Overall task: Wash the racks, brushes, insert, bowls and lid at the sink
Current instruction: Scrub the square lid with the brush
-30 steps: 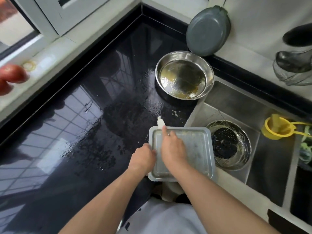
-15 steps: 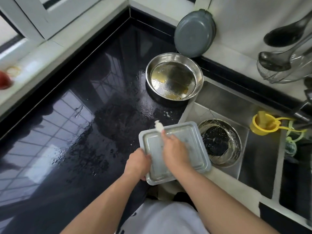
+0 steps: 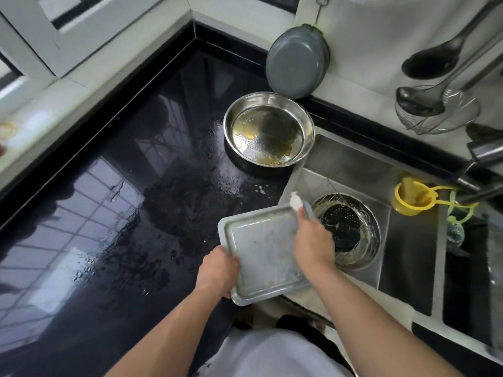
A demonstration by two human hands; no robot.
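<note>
My left hand (image 3: 217,272) grips the near left edge of a square grey-blue lid (image 3: 260,248), held flat over the counter's edge beside the sink. My right hand (image 3: 313,242) lies on the lid's right side and holds a small white scrubbing piece (image 3: 295,201) that sticks out past my fingertips at the lid's far right corner. A steel bowl (image 3: 268,129) with oily yellow residue stands on the black counter behind the lid. In the sink (image 3: 353,170) sits another steel bowl (image 3: 367,240) holding a black perforated insert (image 3: 340,227) and a wire rack.
The black counter (image 3: 109,213) is wet around the bowls. A grey pan (image 3: 296,61) leans on the back wall. Ladles and a wire skimmer (image 3: 435,110) hang at the right. A yellow funnel-like strainer (image 3: 413,197) sits on the sink divider under the tap (image 3: 481,156).
My right hand has slid with the white piece from the lid's far left to its far right corner. The lid has tilted and turned slightly.
</note>
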